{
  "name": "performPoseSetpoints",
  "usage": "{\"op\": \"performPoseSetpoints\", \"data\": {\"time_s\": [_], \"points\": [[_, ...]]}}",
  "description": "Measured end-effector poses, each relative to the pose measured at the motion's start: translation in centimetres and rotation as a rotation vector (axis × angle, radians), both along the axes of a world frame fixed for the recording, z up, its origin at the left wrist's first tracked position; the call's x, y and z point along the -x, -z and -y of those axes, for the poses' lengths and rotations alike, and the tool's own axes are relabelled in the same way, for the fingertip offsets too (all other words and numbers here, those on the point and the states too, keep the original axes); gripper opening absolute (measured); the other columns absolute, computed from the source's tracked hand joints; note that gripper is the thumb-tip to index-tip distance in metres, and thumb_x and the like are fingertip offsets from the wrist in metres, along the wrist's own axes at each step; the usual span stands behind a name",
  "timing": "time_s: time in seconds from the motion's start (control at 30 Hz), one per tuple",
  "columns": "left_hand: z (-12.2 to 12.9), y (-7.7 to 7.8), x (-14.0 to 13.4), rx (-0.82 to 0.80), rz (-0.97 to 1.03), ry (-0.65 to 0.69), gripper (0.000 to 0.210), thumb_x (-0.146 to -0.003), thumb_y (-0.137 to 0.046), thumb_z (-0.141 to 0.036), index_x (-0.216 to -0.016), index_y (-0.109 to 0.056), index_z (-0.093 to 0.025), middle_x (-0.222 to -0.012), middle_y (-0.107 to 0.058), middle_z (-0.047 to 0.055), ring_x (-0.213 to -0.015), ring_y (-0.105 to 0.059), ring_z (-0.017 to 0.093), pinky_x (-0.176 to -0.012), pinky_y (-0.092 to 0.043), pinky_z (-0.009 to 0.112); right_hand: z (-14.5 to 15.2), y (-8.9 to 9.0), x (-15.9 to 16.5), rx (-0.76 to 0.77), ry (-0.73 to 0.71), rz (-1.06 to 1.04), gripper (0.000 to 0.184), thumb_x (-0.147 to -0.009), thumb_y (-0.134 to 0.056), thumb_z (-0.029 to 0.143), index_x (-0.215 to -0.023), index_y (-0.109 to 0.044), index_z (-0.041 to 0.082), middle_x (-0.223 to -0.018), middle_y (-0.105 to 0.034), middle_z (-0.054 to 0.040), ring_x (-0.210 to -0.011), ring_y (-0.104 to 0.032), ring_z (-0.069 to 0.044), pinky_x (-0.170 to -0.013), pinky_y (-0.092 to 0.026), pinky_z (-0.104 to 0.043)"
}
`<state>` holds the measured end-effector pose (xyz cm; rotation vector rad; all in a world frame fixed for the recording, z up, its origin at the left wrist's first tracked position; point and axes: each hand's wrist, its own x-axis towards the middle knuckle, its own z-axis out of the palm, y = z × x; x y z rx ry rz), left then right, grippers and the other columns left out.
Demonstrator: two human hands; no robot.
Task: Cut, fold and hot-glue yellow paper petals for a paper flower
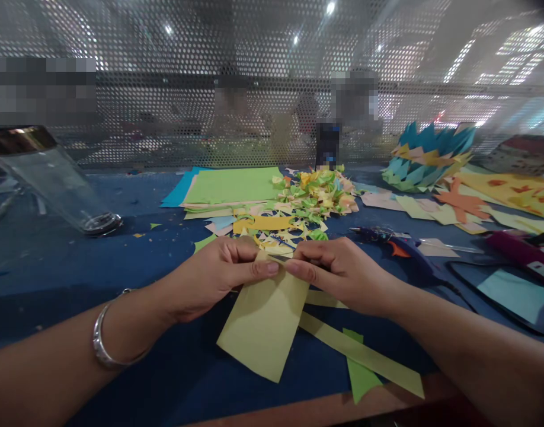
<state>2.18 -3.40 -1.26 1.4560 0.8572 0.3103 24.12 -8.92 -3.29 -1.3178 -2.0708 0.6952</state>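
A pale yellow sheet of paper (265, 323) hangs between my hands, tilted toward me, its top edge pinched by both. My left hand (223, 270), below a silver bangle on the wrist, grips the upper left edge with thumb and fingers. Close beside it, my right hand (338, 270) pinches the upper right part, the two thumbs nearly touching. At the top edge the paper looks bent or folded; the fingers hide the detail. Pale yellow paper strips (365, 350) and a green paper scrap (358, 370) lie under and right of the sheet.
Behind my hands are a stack of coloured paper (236, 185) and a heap of cut paper pieces (323, 193). A glass bottle (54, 184) stands left. Rightward lie a glue gun (408, 249), a purple power strip (521, 255) and a folded paper basket (427, 157). Perforated metal (165, 118) rises behind.
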Motion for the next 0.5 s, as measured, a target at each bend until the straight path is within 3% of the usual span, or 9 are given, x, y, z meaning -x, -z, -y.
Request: {"op": "performPoseSetpoints", "data": {"time_s": [0.5], "points": [[-0.06,-0.05,0.02,0.018,0.008,0.044,0.024,-0.079,-0.074,-0.041,-0.084,-0.079,-0.017,-0.082,-0.075,0.007,-0.074,-0.068,0.019,-0.066,-0.052,0.029,0.04,0.07,0.16,-0.009,-0.025,-0.016,0.044,-0.098,-0.051,0.048,-0.066,-0.042,0.020,-0.063,-0.033,0.0056,-0.058,-0.031,-0.009,-0.052,-0.026,-0.026]]}}
